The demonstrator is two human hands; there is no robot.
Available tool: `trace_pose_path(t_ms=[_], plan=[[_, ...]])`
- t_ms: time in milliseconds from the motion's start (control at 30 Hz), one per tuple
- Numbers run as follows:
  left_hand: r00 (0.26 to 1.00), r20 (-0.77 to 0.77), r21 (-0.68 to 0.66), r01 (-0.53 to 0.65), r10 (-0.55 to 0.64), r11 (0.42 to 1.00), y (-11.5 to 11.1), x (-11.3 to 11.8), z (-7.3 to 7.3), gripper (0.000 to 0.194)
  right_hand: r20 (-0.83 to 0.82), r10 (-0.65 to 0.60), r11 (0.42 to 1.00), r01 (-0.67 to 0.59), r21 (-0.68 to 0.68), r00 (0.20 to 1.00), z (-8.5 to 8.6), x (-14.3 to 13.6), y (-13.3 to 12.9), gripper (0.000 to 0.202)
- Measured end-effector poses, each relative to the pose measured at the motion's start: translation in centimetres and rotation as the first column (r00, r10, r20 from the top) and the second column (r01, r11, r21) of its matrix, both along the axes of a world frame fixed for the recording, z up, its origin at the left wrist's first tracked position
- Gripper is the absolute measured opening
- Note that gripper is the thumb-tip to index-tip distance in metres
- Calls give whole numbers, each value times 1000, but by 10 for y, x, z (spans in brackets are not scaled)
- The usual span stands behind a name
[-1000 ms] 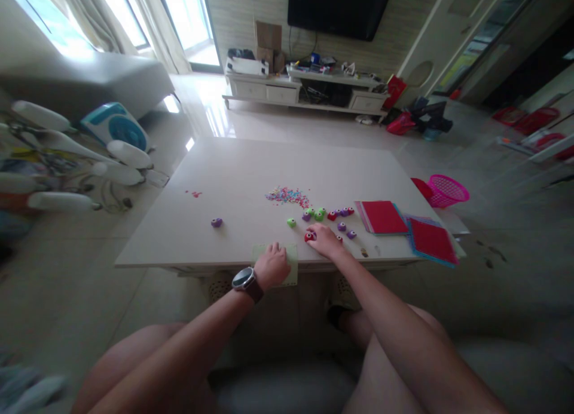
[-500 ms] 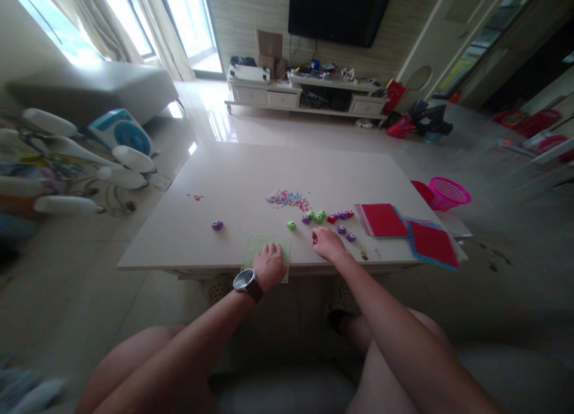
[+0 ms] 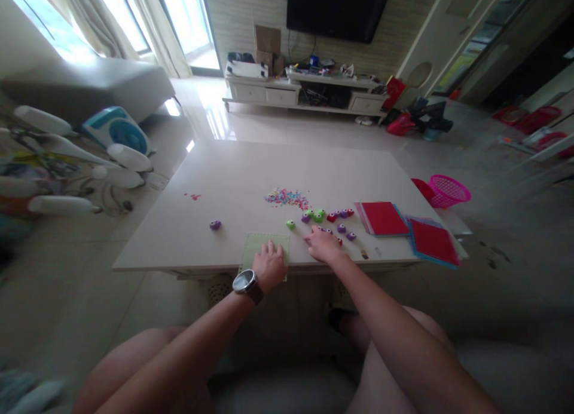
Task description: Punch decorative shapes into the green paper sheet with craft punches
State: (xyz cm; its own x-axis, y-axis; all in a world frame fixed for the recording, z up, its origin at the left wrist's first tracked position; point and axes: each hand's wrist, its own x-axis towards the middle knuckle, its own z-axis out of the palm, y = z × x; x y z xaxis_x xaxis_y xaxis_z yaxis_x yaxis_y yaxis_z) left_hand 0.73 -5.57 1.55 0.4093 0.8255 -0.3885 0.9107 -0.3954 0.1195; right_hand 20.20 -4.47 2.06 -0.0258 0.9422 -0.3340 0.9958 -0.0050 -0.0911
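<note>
Pale green sheet (image 3: 253,247) lies flat at the counter's (image 3: 251,169) near edge, right under my left hand (image 3: 269,266), the nearer one; it spreads out leftward and forward from my fingers. It looks about square, so I can't pick out a long axis. My left hand is palm down, fingers a little apart, forearm slanting in from my left. My right hand (image 3: 323,245) sits apart, right of the sheet, bent low among small punches (image 3: 341,228); I can't tell whether its fingers pinch one.
</note>
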Motion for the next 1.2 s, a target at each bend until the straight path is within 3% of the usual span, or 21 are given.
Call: trace_pose_path(t_ms=[133,300,567,700,833,1200], plan=[[1000,-2,-3,7,-7,1000,0,0,-1,69,-10,-44,998,44,33,999,-1,1,4,54],[999,-3,8,34,-34,999,-1,-1,0,62,-14,-41,997,42,66,999,-3,4,12,39],[997,21,46,67,-68,997,-2,-5,-3,63,-1,-52,997,52,55,999,-14,-6,27,42],[998,40,-2,46,-46,999,-4,-6,3,62,-20,-114,991,115,66,993,-14,-10,38,54],[998,24,-44,56,-55,997,-5,-7,11,61,-59,-169,970,177,169,984,-15,-10,49,62],[997,43,-39,72,-71,997,-9,-8,17,63,37,-245,947,231,225,969,-15,12,43,32]])
